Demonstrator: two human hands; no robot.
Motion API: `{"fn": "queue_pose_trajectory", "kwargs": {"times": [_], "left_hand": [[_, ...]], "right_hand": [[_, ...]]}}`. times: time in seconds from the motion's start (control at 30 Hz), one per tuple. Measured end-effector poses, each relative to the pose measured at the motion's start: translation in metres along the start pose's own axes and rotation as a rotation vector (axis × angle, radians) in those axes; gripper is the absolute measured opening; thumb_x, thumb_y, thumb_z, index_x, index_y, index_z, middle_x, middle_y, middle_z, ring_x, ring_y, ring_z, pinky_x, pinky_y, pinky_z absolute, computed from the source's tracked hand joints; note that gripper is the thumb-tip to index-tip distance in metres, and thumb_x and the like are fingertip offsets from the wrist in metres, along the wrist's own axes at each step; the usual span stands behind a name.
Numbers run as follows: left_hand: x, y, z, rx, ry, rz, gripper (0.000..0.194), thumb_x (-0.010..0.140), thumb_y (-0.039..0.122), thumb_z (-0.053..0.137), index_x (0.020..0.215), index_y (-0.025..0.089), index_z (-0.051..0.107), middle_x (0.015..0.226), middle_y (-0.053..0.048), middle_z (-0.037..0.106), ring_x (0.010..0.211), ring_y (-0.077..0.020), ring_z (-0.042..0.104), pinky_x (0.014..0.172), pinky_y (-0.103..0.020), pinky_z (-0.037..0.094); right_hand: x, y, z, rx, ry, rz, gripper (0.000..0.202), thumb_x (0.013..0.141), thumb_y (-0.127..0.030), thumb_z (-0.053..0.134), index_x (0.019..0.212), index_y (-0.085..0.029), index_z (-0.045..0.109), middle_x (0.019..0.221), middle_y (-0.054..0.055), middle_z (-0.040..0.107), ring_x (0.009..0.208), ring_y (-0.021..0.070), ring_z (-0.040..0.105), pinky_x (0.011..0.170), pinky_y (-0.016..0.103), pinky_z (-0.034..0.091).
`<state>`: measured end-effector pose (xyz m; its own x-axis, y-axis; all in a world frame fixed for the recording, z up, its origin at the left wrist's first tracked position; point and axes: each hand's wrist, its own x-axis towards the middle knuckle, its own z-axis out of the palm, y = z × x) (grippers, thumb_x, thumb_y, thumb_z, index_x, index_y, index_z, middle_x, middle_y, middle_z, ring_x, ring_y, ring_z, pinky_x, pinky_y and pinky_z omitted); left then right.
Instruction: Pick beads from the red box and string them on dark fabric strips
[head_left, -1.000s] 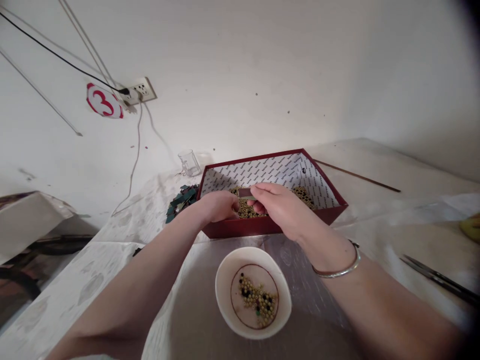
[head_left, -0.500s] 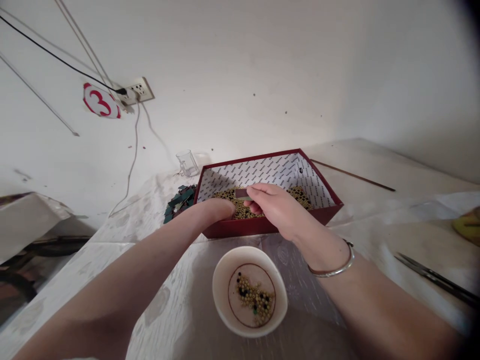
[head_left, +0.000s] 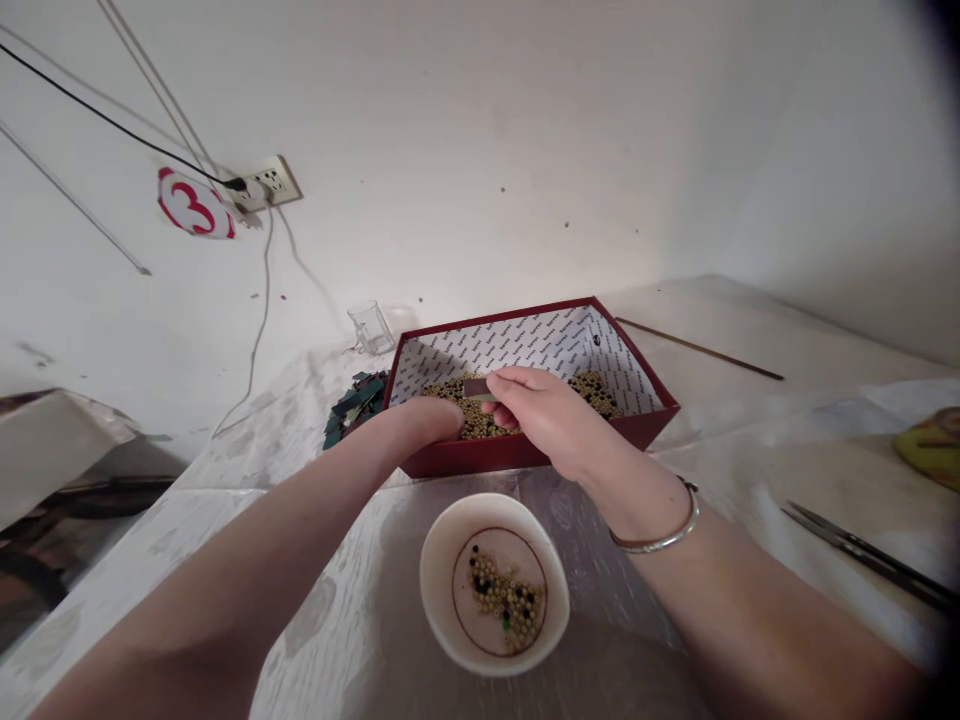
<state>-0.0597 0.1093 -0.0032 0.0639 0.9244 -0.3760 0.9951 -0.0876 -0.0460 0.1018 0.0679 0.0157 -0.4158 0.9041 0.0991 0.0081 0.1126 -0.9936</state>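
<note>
A red box with a white printed lining holds many gold and black beads. My left hand reaches over its front edge into the beads; its fingers are hidden. Above the beads, my right hand is closed on a small dark flat piece, gripped between thumb and fingers. In front of the box stands a white bowl with gold, black and a few green beads in its bottom.
Dark green pieces lie left of the box, with a glass mug behind them. A thin brown stick lies at the right rear. Black scissors or tweezers and a yellow object are at right.
The whole view has shifted slightly, so everything sits a little further left. Both hands keep nearly the same place at the box.
</note>
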Motion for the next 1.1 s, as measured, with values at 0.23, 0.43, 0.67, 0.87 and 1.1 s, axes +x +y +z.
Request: {"fn": "queue_pose_trajectory", "kwargs": {"times": [0.23, 0.43, 0.67, 0.87, 1.1], "left_hand": [[-0.036, -0.003, -0.025, 0.035, 0.246, -0.053, 0.012, 0.079, 0.027, 0.055, 0.079, 0.017, 0.062, 0.079, -0.004, 0.062, 0.072, -0.0157, 0.055, 0.061, -0.028, 0.042], [-0.093, 0.017, -0.029, -0.137, 0.971, -0.014, 0.028, 0.089, 0.026, 0.033, 0.070, 0.019, 0.051, 0.068, -0.001, 0.055, 0.064, -0.0133, 0.049, 0.055, -0.027, 0.036], [-0.095, 0.038, -0.001, -0.182, 1.359, 0.361, 0.015, 0.083, 0.021, 0.053, 0.094, 0.019, 0.063, 0.095, -0.006, 0.062, 0.089, -0.0162, 0.055, 0.082, -0.032, 0.045], [-0.088, 0.029, 0.008, -0.152, 1.344, 0.386, 0.028, 0.082, 0.019, 0.056, 0.108, 0.026, 0.061, 0.100, -0.003, 0.064, 0.089, -0.0157, 0.056, 0.082, -0.033, 0.046], [-0.090, 0.032, 0.004, -0.246, 1.368, 0.342, 0.022, 0.081, 0.019, 0.057, 0.102, 0.023, 0.065, 0.098, -0.004, 0.064, 0.088, -0.0146, 0.058, 0.081, -0.031, 0.047]], "right_hand": [[0.002, -0.001, 0.000, 0.019, 0.019, -0.009, 0.023, 0.081, -0.034, 0.043, 0.069, -0.018, 0.054, 0.070, 0.002, 0.057, 0.059, 0.0116, 0.048, 0.057, 0.026, 0.038], [0.003, 0.003, 0.000, -0.005, 0.028, -0.032, 0.025, 0.082, -0.037, 0.042, 0.067, -0.019, 0.051, 0.065, 0.001, 0.053, 0.059, 0.0123, 0.046, 0.056, 0.027, 0.035], [-0.005, -0.003, 0.001, 0.034, -0.006, -0.076, 0.021, 0.080, -0.034, 0.046, 0.065, -0.019, 0.049, 0.063, -0.001, 0.047, 0.060, 0.0122, 0.042, 0.058, 0.027, 0.035], [-0.010, -0.015, 0.000, 0.264, -0.079, 0.011, 0.017, 0.077, -0.031, 0.049, 0.065, -0.020, 0.049, 0.067, -0.001, 0.048, 0.062, 0.0112, 0.045, 0.059, 0.024, 0.039], [-0.012, -0.017, 0.002, 0.190, -0.074, -0.008, 0.021, 0.081, -0.033, 0.046, 0.066, -0.019, 0.051, 0.063, -0.001, 0.046, 0.058, 0.0109, 0.042, 0.057, 0.026, 0.036]]}}
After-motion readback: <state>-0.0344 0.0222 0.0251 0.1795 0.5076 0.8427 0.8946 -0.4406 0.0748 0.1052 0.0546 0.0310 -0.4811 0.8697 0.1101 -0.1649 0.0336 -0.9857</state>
